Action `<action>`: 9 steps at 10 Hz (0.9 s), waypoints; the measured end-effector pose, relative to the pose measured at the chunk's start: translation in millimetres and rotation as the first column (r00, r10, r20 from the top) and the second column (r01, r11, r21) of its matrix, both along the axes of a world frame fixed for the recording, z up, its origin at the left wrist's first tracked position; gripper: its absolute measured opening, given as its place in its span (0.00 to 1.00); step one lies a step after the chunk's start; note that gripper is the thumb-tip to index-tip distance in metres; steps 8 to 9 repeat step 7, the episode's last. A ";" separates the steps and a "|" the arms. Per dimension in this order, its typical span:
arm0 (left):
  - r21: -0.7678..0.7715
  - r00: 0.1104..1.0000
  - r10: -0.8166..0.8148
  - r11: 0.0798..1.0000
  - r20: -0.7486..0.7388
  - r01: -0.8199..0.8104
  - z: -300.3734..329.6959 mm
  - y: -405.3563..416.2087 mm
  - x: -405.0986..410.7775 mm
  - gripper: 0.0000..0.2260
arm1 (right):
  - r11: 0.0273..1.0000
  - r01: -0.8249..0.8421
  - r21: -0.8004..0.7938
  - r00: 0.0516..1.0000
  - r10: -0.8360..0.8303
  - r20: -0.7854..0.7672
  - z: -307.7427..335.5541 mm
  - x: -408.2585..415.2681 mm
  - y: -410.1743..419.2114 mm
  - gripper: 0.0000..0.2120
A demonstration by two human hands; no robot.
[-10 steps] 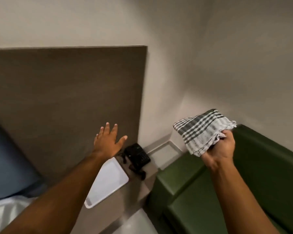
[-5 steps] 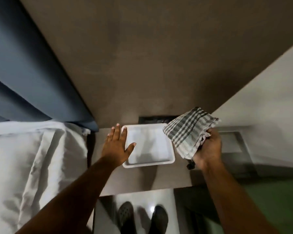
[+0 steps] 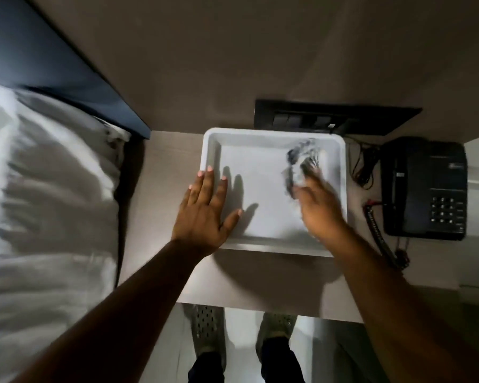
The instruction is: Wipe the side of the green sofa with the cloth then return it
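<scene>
**Cloth coming down into the white tray**

Dropped since half a second ago: right hand (image 3: pixel 320 208) and cloth (image 3: pixel 302 164), then held up above the tray's right corner, now low inside the tray (image 3: pixel 213 145) and smeared by motion. Left hand (image 3: pixel 205 214) slid further onto the tray's near-left rim, where before it rested beside that edge.

Nearest, below both hands: two shoes (image 3: pixel 208 330) on the pale floor, then the tabletop (image 3: pixel 161 217) edge. Left of the left hand: white bedding (image 3: pixel 47 217). Left hand flat, fingers spread apart, gripping nothing, thumb over the tray floor, probably steadying the tray. Right hand over the tray's right half; whether clamped on the cloth or already letting go, cannot tell through the blur.

Just beyond the right hand's fingertips: the cloth, bunched, in the far-right part of the tray, touching or nearly touching its floor. Looks like a soft crumpled lump, white with dark grey patches; any pattern lost to blur. Likely light and limp, no stiffness, not fragile, easily pinched anywhere on a raised fold. Apt to slump and spread once let go.

Right of the right hand: a dark telephone (image 3: pixel 423 189) with coiled cord. Farthest, past the tray: a black switch panel (image 3: pixel 329 120) on the brown wall panel.

Sofa out of view; return step seemingly almost finished.
</scene>
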State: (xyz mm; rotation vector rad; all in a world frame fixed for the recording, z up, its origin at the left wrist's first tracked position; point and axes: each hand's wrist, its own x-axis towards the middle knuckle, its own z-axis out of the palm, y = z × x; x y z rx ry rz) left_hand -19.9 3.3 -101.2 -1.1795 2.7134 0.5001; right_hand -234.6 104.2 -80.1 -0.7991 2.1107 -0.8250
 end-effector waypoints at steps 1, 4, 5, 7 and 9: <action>-0.064 1.000 0.018 0.998 0.017 -0.017 -9.0 3.3 -2.1 0.37 | 0.840 -0.467 0.278 0.824 0.527 -0.208 -45.1 19.1 8.1 0.34; -0.154 1.000 -0.020 0.988 0.022 0.023 -19.6 10.2 5.9 0.38 | 0.898 -0.241 0.367 0.767 0.408 -0.495 -63.2 10.8 -4.8 0.33; -0.169 0.999 -0.031 0.985 0.006 0.032 -23.6 9.6 8.5 0.38 | 0.816 -0.423 0.393 0.636 0.577 -0.513 -75.2 17.7 -12.1 0.34; -0.151 1.000 -0.031 0.988 0.002 0.031 -17.7 10.5 7.6 0.39 | 0.761 -0.517 0.393 0.598 0.649 -0.470 -66.7 19.7 -11.0 0.37; -0.151 1.000 -0.031 0.988 0.002 0.031 -17.7 10.5 7.6 0.39 | 0.761 -0.517 0.393 0.598 0.649 -0.470 -66.7 19.7 -11.0 0.37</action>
